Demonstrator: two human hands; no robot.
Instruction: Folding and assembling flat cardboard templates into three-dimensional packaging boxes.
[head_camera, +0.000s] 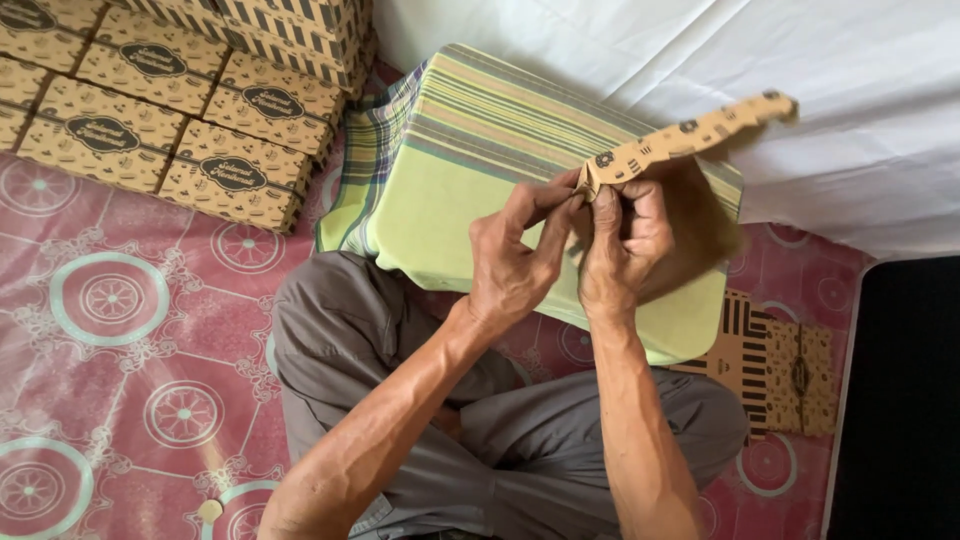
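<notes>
Looking down from my head camera, I see both my hands pinching one end of a flat cardboard piece (690, 133) — brown, with a dark printed pattern. My left hand (515, 262) grips it with thumb and fingers closed, and my right hand (622, 245) is closed on the same end, touching the left. The piece rises to the right above a cushion (470, 170) in striped green cloth. Finished boxes (150, 100) are stacked at upper left — more flat cardboard (775, 365) lies beside my knee.
</notes>
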